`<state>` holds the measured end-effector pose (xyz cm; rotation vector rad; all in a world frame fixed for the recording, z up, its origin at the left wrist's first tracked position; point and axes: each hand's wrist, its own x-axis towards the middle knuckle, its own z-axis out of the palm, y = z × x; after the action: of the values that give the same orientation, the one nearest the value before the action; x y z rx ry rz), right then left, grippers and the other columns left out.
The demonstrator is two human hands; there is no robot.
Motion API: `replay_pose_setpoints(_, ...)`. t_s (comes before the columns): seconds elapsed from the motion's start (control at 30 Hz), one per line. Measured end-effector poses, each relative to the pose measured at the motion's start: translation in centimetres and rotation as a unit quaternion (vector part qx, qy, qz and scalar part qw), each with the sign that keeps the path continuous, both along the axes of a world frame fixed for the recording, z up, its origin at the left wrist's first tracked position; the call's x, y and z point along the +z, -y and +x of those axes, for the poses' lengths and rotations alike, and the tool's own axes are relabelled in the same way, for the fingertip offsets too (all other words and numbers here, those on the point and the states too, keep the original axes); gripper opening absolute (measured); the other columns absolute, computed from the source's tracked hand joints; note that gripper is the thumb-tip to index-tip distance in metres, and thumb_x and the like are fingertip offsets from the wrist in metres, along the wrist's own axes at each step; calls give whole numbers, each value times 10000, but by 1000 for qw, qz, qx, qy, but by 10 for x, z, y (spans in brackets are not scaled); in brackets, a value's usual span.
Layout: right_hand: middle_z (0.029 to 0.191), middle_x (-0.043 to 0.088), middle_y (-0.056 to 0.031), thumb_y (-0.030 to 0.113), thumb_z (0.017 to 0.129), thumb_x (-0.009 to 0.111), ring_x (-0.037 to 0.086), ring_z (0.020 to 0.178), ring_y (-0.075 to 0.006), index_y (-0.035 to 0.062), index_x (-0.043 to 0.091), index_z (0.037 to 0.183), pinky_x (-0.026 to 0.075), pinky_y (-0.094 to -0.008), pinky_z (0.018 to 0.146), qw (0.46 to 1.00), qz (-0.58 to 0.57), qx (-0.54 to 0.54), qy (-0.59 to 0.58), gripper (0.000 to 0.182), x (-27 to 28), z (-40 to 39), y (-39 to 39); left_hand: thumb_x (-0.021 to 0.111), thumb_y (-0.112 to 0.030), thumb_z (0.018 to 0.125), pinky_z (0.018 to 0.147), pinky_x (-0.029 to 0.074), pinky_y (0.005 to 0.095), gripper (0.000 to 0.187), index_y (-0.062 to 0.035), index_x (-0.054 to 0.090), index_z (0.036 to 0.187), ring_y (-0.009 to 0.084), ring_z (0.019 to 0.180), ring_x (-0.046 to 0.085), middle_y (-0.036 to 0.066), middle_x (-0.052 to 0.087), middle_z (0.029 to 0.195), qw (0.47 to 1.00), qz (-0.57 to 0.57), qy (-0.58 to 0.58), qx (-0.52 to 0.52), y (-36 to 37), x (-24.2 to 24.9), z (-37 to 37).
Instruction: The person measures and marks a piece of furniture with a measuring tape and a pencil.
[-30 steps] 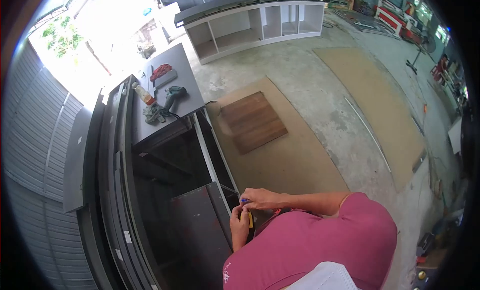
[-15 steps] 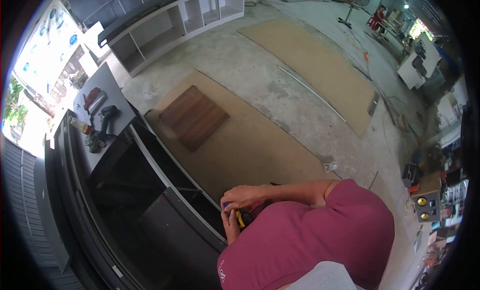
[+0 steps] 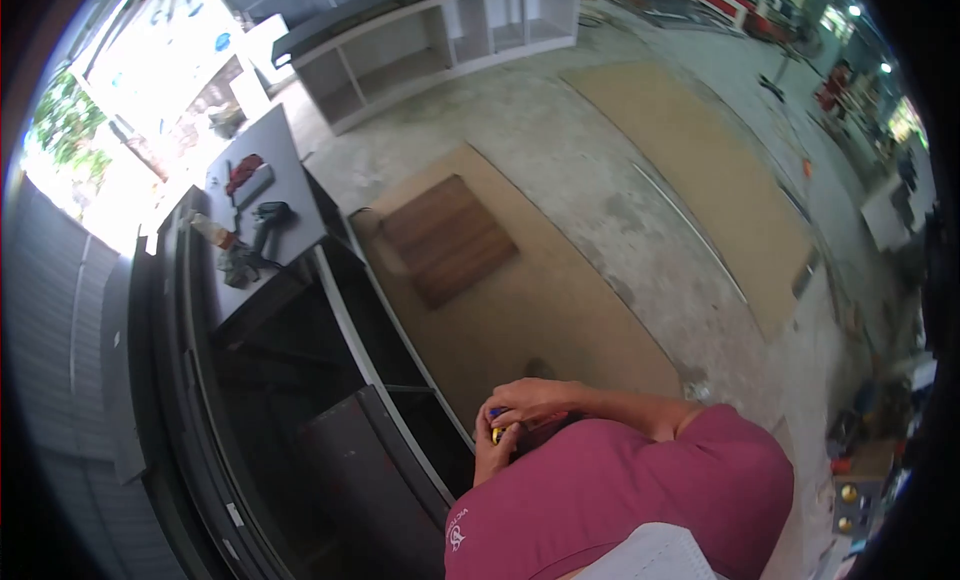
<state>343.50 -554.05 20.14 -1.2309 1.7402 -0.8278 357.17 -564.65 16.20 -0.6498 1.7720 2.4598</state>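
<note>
Both hands meet in front of the maroon shirt at the lower middle. My right hand lies over the top of a small yellow and blue object, its fingers curled on it. From below, my left hand grips the same object, with thumb and fingers closed around it. Most of the object is covered by the hands, so its kind is unclear. Just left of the hands runs the light edge of a dark open cabinet frame.
A power drill and a bottle lie on a grey panel at upper left. A brown wood board rests on a tan sheet. White cabinets stand behind. Far right, a person in red sits.
The view has turned, so the surroundings sit farther right and lower. My hands remain together on the object, with more of my left fingers bent round it.
</note>
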Motion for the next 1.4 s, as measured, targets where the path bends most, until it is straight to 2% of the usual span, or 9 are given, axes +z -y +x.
replay_pose_setpoints(0.23, 940, 566, -134, 332, 853, 493, 540, 917, -282, 75, 574, 988, 418, -351, 791, 984, -17, -165, -68, 301, 6, -135, -59, 585, -188, 806, 653, 440, 243, 301, -32, 549, 1061, 106, 706, 533, 44, 566, 818, 995, -31, 97, 16, 10, 1, -126)
replay_pose_setpoints(0.3, 921, 578, -133, 319, 844, 502, 545, 907, -285, 71, 573, 964, 419, -369, 786, 970, -2, -224, -93, 284, 7, -172, -81, 567, -180, 789, 603, 425, 231, 245, -14, 591, 968, 98, 671, 515, 38, 557, 775, 986, -126, 100, 50, 24, -51, -148)
replay_pose_setpoints(0.43, 923, 582, -116, 304, 852, 505, 553, 888, -273, 73, 572, 960, 423, -358, 770, 963, 36, -230, -134, 264, 11, -235, -112, 525, -288, 783, 679, 455, 326, 366, 17, 603, 968, 235, 779, 599, 128, 631, 853, 905, -362, 224, -2, 50, -138, -166)
replay_pose_setpoints(0.9, 920, 591, -101, 294, 859, 498, 571, 841, -283, 109, 567, 992, 439, -373, 730, 940, 34, -277, -198, 238, 1, -484, -101, 517, -326, 726, 788, 439, 403, 438, 21, 605, 979, 339, 937, 575, 225, 604, 955, 838, -410, 350, -86, 128, -301, -385)
replay_pose_setpoints(1.13, 910, 598, -100, 291, 863, 493, 576, 831, -285, 125, 565, 995, 446, -367, 716, 935, 83, -274, -207, 224, 31, -645, -89, 522, -321, 708, 816, 431, 414, 445, 21, 601, 980, 360, 973, 559, 246, 591, 969, 823, -415, 355, -157, 145, -331, -582)
replay_pose_setpoints(1.2, 865, 608, -98, 284, 868, 487, 586, 792, -272, 120, 571, 979, 450, -356, 697, 923, 48, -322, -205, 215, 20, -691, -94, 523, -321, 705, 819, 430, 415, 446, 21, 601, 980, 363, 978, 557, 249, 589, 972, 813, -422, 363, -171, 153, -314, -644)
replay_pose_setpoints(1.23, 865, 608, -98, 284, 868, 487, 586, 792, -272, 120, 571, 979, 450, -356, 697, 922, 46, -326, -202, 215, 9, -710, -98, 527, -326, 710, 814, 432, 422, 441, 31, 607, 955, 378, 960, 558, 244, 603, 931, 829, -440, 311, -148, 152, -240, -723)
replay_pose_setpoints(1.33, 793, 595, -128, 300, 871, 481, 582, 726, -263, 58, 560, 952, 439, -355, 658, 859, 106, -494, -83, 267, -76, -757, -135, 537, -332, 704, 797, 436, 429, 436, 40, 609, 922, 382, 926, 570, 237, 615, 883, 850, -461, 232, -103, 164, -208, -845)
replay_pose_setpoints(1.4, 765, 569, -168, 329, 852, 484, 568, 698, -280, -4, 537, 923, 419, -379, 625, 817, 186, -543, -63, 344, -205, -768, -187, 549, -338, 699, 797, 435, 430, 439, 45, 609, 905, 371, 917, 578, 238, 615, 876, 882, -422, 192, -85, 161, -187, -906)
